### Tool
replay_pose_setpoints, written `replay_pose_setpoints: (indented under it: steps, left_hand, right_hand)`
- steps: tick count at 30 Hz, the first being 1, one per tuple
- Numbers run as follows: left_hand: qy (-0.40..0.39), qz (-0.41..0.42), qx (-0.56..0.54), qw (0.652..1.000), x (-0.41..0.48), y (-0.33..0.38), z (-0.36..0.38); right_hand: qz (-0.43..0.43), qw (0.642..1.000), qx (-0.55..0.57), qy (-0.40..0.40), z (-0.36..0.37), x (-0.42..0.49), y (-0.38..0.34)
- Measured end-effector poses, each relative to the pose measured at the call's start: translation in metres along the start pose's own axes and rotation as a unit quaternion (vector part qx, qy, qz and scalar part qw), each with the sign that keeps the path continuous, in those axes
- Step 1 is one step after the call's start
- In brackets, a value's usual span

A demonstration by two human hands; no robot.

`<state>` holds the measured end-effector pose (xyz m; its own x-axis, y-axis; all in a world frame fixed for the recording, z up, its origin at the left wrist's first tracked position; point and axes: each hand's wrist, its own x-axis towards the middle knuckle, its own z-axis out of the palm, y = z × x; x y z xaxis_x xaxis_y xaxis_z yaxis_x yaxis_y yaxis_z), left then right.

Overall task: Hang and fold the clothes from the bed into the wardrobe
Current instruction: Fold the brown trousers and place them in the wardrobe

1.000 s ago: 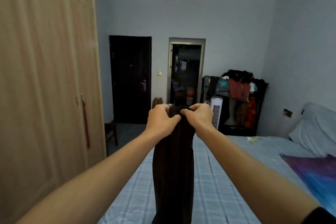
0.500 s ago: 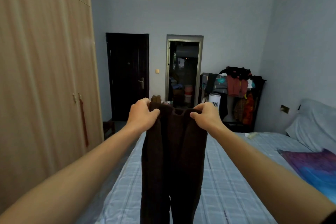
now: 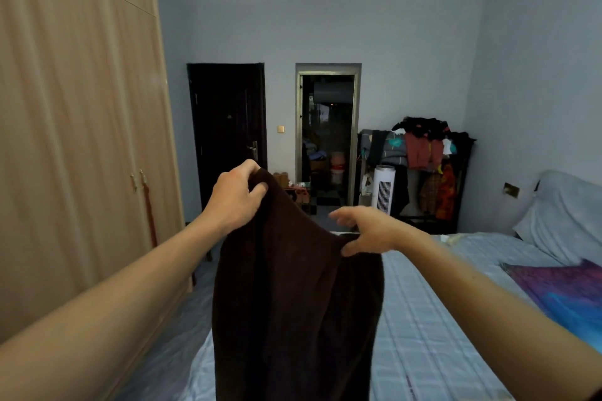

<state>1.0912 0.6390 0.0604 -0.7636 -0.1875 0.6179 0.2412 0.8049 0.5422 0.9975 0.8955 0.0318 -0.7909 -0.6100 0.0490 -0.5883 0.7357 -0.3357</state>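
A dark brown garment [image 3: 293, 303] hangs in front of me over the foot of the bed [image 3: 433, 335]. My left hand [image 3: 233, 198] grips its upper left corner, raised higher. My right hand [image 3: 368, 228] is lower and to the right. It pinches the garment's top edge between thumb and fingers, and the fingers look blurred. The top edge slopes down from left to right. The wooden wardrobe [image 3: 81, 140] stands on the left with its doors closed.
A purple and blue cloth [image 3: 560, 290] and a pillow [image 3: 560, 215] lie on the bed at right. A clothes rack piled with garments [image 3: 426, 159] and a white tower fan [image 3: 383, 189] stand at the far wall. A dark door [image 3: 228, 127] and an open doorway [image 3: 327, 137] are beyond.
My hands have moved apart, spreading the garment's top wider. My left hand stayed high while my right hand dropped lower and to the right.
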Motion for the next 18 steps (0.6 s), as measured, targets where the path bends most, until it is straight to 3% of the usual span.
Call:
replay_pose_setpoints:
  steps: [3,10,13,18]
  left_hand:
    - [-0.007,0.003,0.011,1.0,-0.003,-0.001,0.003]
    - [-0.017,0.01,0.023,1.0,-0.005,-0.006,-0.003]
    - [-0.025,0.006,0.027,0.999,-0.007,-0.013,-0.012]
    - [-0.03,-0.015,0.036,0.999,-0.011,-0.018,-0.019]
  right_hand:
    - [-0.061,0.995,0.06,-0.051,0.019,-0.003,-0.017]
    - [-0.107,0.978,0.178,0.026,0.065,0.001,-0.031]
    - [-0.093,0.979,0.173,0.053,0.054,0.002,-0.028]
    - [-0.093,0.99,0.101,0.032,0.03,-0.002,-0.031]
